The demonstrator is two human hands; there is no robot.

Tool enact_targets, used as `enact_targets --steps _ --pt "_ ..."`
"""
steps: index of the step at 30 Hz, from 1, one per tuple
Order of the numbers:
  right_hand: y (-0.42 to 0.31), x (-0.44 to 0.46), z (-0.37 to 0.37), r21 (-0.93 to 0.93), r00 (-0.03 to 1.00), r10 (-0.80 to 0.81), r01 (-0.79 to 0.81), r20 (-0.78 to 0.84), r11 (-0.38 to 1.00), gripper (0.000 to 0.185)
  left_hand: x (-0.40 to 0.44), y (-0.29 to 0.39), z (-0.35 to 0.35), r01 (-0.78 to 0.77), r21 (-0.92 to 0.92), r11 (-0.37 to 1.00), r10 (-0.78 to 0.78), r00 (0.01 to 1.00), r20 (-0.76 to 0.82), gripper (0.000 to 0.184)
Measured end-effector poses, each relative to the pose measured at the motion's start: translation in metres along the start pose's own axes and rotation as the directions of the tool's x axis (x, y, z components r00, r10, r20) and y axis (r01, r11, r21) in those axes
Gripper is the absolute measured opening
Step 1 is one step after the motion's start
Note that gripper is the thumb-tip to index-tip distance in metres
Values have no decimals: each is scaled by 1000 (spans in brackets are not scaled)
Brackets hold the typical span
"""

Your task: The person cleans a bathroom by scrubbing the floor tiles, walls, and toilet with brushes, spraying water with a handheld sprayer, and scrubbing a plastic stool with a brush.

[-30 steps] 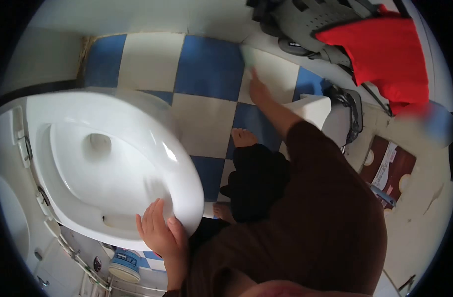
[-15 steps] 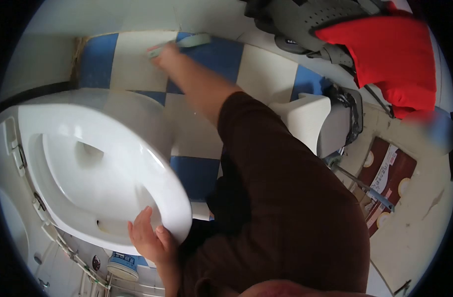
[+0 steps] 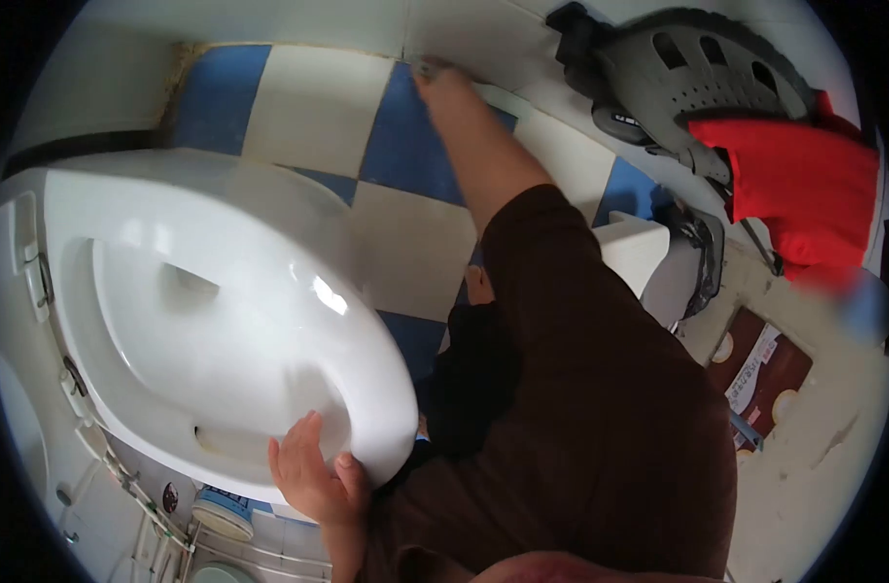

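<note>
My left hand (image 3: 316, 478) rests on the near rim of a white ceramic basin (image 3: 381, 413), its fingers apart and its thumb out to the side. Far from it, my right hand (image 3: 447, 89) is down at the floor, beside the foot of the wall, over a blue tile (image 3: 405, 146). Its fingers are closed round a long pale green tool (image 3: 505, 101). One end of the tool shows to the right of the wrist and a greyish end lies against the wall. The hand hides the middle, so I cannot make out the tool's exact kind.
Blue and white tiles (image 3: 318, 107) cover the floor. At the upper right, a red cloth (image 3: 804, 185) hangs over a grey perforated plastic object (image 3: 702, 83). Below are a white stool-like object (image 3: 631, 248), a black bag (image 3: 702, 257) and a brown box (image 3: 760, 364). A blue tub (image 3: 224, 512) stands lower left.
My right hand has moved right with the pale green tool, from over the white tile to the blue one, closer to the wall. The view has shifted. My left hand stays on the rim.
</note>
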State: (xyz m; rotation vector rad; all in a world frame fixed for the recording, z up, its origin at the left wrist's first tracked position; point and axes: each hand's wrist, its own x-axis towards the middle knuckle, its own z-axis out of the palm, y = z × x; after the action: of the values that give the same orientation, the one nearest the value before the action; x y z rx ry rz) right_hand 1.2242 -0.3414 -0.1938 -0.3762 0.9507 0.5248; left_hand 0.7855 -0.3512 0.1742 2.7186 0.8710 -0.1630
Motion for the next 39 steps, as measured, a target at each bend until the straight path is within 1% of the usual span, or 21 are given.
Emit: enact_targets --steps 3,5,7,9,12,14,16,18,19,20,22,25,26,27,28,30,33,34,36,37,39 --pt "21 3 -6 -192 1000 19 -15 14 981 33 1 9 -1 25 -21 999 -24 1000 20 49" --pt "75 -28 6 -436 994 110 -105 -13 894 30 1 8 0 38 -17 999 -37 999 12 48" --pt "98 -35 11 -495 965 259 -249 -50 832 26 0 8 0 34 -13 999 -34 999 1 48" --pt "61 -40 -2 -271 981 190 -190 -28 944 22 -1 6 -2 14 -16 1000 -14 1000 -2 48" --pt "-47 -13 -35 79 996 90 -90 4 993 17 -2 3 -1 -5 -17 1000 5 1000 -3 48" --pt "-92 18 -59 -187 993 113 -118 -35 975 30 -1 4 0 -4 -7 1000 4 1000 8 48" --pt "-93 8 -67 -227 997 52 -63 -55 972 33 1 7 1 23 -24 999 -23 1000 -9 47" --pt "-51 -2 -74 -356 997 47 -67 -66 932 35 1 9 2 26 -30 999 -26 1000 -11 47" --pt "-3 -15 -70 -456 997 52 -71 -53 887 31 1 8 2 24 -24 999 -24 1000 -14 47" --pt "32 -53 -52 -607 989 130 -143 -66 782 30 -1 7 2 25 -17 1000 -25 1000 -13 47" --pt "60 -92 -43 -871 989 146 -103 -37 480 31 -2 7 1 21 -16 1000 -21 1000 -13 47" --pt "-2 -75 -77 -970 997 69 1 19 244 35 -2 6 1 -3 -14 1000 3 1000 -24 47" --pt "-44 -78 -92 -997 993 -102 61 66 -57 39 -2 4 1 -11 -9 1000 11 1000 -24 47" --pt "-101 -72 -118 -805 930 -107 243 352 -542 43 -3 3 1 -12 -11 1000 12 1000 -29 47" --pt "-159 -74 -130 -593 959 -70 112 275 -797 46 -4 4 2 -9 -13 1000 8 999 -35 46" --pt "-241 -108 -167 -463 886 -323 -145 332 -874 56 -4 4 3 -6 -17 1000 6 999 -44 46" --pt "-252 -113 -160 -444 908 -366 -248 203 -861 59 -3 9 4 6 -24 1000 -7 999 -39 47" --pt "-246 -68 -163 -435 909 -275 -119 314 -893 55 -1 10 4 12 -21 1000 -13 999 -36 47" --pt "-178 -37 -130 -505 890 -240 -12 388 -863 51 0 9 2 21 -8 1000 -21 1000 -22 47" --pt "-129 -68 -78 -590 887 -299 -38 352 -806 51 -1 8 0 23 -5 1000 -23 1000 -14 47" --pt "-99 -77 -45 -521 928 -196 -3 316 -853 51 -1 6 -1 20 8 1000 -20 1000 10 48"
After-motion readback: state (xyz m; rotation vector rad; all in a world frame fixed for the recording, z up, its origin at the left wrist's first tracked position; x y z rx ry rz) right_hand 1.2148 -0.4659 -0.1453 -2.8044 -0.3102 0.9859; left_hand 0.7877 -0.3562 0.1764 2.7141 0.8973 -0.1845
